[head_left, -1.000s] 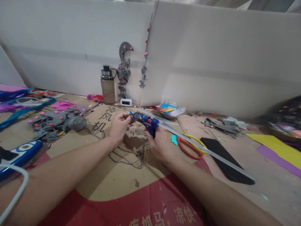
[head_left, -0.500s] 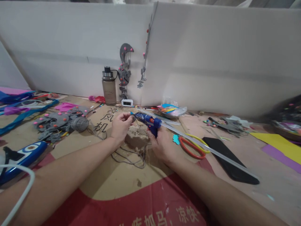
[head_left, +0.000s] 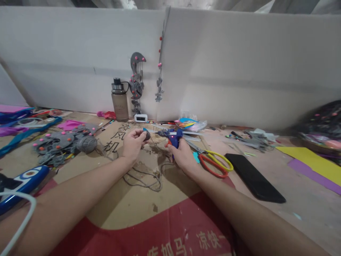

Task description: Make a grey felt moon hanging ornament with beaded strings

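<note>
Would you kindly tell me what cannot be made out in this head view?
Head view, small grey piece in the left hand: mostly covered by the fingers, shape unclear.
Head view, glue gun: its grip is hidden inside the right hand.
Head view, white clock: display too small to read.
Head view, dark pile at the right edge: blurred and cut off.

Our bare forearms reach forward and converge. Our left hand (head_left: 134, 142) pinches its fingertips together, knuckles up. Our right hand (head_left: 182, 155) curls in a closed grip, near it.
</note>
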Tool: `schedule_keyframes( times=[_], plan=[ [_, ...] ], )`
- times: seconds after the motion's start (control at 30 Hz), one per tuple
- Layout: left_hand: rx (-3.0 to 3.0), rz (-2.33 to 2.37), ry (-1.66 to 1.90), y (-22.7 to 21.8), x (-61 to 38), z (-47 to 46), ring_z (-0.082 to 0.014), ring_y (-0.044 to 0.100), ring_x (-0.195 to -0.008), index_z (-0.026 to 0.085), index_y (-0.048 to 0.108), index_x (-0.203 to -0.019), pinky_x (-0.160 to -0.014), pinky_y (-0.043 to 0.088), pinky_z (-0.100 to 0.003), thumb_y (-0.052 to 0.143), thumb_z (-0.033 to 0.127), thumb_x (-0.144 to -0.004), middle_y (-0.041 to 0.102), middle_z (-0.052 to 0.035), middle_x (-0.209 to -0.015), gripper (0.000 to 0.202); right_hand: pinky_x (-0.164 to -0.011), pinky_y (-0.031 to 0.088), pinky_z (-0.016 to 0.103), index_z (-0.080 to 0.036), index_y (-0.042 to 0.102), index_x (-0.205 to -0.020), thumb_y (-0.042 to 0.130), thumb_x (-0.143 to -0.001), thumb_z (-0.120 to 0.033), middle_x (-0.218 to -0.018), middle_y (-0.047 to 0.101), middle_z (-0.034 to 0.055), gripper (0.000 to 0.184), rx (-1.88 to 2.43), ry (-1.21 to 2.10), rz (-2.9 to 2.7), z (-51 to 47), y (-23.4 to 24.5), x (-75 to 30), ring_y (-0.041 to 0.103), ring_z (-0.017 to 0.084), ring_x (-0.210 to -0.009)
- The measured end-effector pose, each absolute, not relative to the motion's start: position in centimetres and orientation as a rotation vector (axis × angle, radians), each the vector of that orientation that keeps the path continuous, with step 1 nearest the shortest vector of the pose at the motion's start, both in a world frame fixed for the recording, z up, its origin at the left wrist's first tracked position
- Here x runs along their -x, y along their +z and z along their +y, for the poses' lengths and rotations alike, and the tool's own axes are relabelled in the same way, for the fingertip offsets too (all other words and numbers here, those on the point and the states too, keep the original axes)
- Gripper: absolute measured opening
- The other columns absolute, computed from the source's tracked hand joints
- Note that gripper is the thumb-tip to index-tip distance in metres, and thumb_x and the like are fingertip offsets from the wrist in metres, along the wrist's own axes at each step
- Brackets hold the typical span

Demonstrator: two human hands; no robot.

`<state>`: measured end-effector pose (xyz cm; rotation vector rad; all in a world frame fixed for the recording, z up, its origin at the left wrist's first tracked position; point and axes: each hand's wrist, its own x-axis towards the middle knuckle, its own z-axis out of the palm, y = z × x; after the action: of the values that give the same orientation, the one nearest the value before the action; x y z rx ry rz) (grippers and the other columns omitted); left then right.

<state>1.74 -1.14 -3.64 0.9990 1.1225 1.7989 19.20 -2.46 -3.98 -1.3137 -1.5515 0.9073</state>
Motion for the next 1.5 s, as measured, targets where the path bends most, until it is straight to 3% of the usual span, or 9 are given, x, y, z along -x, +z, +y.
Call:
schedule_keyframes(
  times=[0.13,0.5,0.67,0.8,0.9,1.0,1.17,1.3,1.5],
  plan=[
    [-1.08,1.147,1.768,-3.8,-1.5,-1.0,-0.0132,0.063,-0.064,0.014,0.063,-0.08,-0.061,0.054,-0.027,0.076,0.038,-0.059,0.066,-0.0022,-0.073,0.034,-0.036,0.042,0.023,-0.02,0.045,-0.088,0.056,-0.079,-0.022,-0.051,0.052,-0.0064,0.014,1.373,1.228,-1.458,-1.1,-3.6,-19.8,0.049,0.011,-0.034],
    [-1.507,1.285,1.656,-2.3,-2.6,-3.2,-0.014,0.062,-0.064,0.016,0.068,-0.079,-0.064,0.049,-0.023,0.073,0.035,-0.064,0.067,-0.0034,-0.071,0.025,-0.05,0.052,0.024,-0.016,0.055,-0.069,0.053,-0.08,-0.017,-0.053,0.053,-0.0016,0.011,1.372,1.36,-1.445,0.3,-2.0,-22.1,0.052,0.009,-0.046],
    [-1.543,1.2,1.647,-1.4,-3.2,-3.8,-0.0148,0.062,-0.067,0.017,0.068,-0.08,-0.066,0.051,-0.025,0.071,0.038,-0.066,0.068,-0.0045,-0.075,0.026,-0.066,0.052,0.037,-0.019,0.048,-0.057,0.066,-0.069,-0.019,-0.065,0.059,0.008,0.022,1.482,1.104,-1.547,-0.4,-1.8,-22.4,0.062,0.023,-0.073],
    [-1.489,1.16,1.626,-1.5,-3.8,-3.9,-0.0149,0.062,-0.068,0.015,0.066,-0.082,-0.067,0.051,-0.027,0.069,0.039,-0.069,0.068,-0.0051,-0.077,0.028,-0.091,0.041,0.044,-0.02,0.046,-0.063,0.066,-0.069,-0.025,-0.092,0.059,0.0147,0.021,1.402,0.394,-1.755,-1.6,-1.2,-22.2,0.051,0.029,-0.106],
    [-1.565,1.204,1.617,-2.2,-3.8,-3.7,-0.0139,0.061,-0.066,0.015,0.066,-0.081,-0.067,0.05,-0.027,0.067,0.036,-0.07,0.067,-0.0039,-0.074,0.024,-0.086,0.043,0.041,-0.019,0.047,-0.079,0.053,-0.075,-0.021,-0.09,0.056,0.0082,0.007,1.173,0.334,-1.833,-2.3,-1.4,-20.5,0.053,0.021,-0.092],
    [-1.709,1.317,1.63,-2.7,-3.5,-3.6,-0.0141,0.06,-0.065,0.016,0.068,-0.077,-0.066,0.048,-0.025,0.066,0.031,-0.07,0.067,-0.0031,-0.072,0.017,-0.081,0.046,0.034,-0.02,0.041,-0.086,0.05,-0.067,-0.013,-0.087,0.053,0.001,0.022,1.048,0.771,-1.659,-2.8,-2.5,-18.2,0.054,0.015,-0.083],
    [-1.866,1.385,1.631,-2.6,-3.6,-4.2,-0.0157,0.062,-0.069,0.02,0.07,-0.078,-0.071,0.049,-0.027,0.065,0.028,-0.069,0.069,-0.0025,-0.075,0.013,-0.075,0.049,0.03,-0.023,0.032,-0.093,0.058,-0.062,-0.013,-0.093,0.051,-0.001,0.042,0.892,1.245,-1.404,-3.5,-4.0,-16.5,0.059,0.012,-0.08],
    [-1.791,1.348,1.617,-2.2,-4.3,-4.8,-0.0158,0.062,-0.07,0.019,0.07,-0.079,-0.072,0.049,-0.027,0.066,0.028,-0.069,0.069,-0.0029,-0.076,0.014,-0.067,0.048,0.027,-0.022,0.036,-0.098,0.063,-0.069,-0.027,-0.094,0.054,0.0001,0.04,0.92,1.014,-1.533,-3.8,-3.6,-17.2,0.057,0.011,-0.071],
    [-1.295,1.09,1.541,-2.1,-5.3,-5.1,-0.0147,0.061,-0.066,0.016,0.064,-0.076,-0.065,0.053,-0.028,0.073,0.037,-0.063,0.065,-0.0022,-0.073,0.026,-0.071,0.045,0.028,-0.019,0.054,-0.082,0.053,-0.082,-0.029,-0.082,0.06,0.0019,0.01,0.977,0.612,-1.702,-4.0,-2.7,-18.4,0.055,0.014,-0.075]
  ],
)
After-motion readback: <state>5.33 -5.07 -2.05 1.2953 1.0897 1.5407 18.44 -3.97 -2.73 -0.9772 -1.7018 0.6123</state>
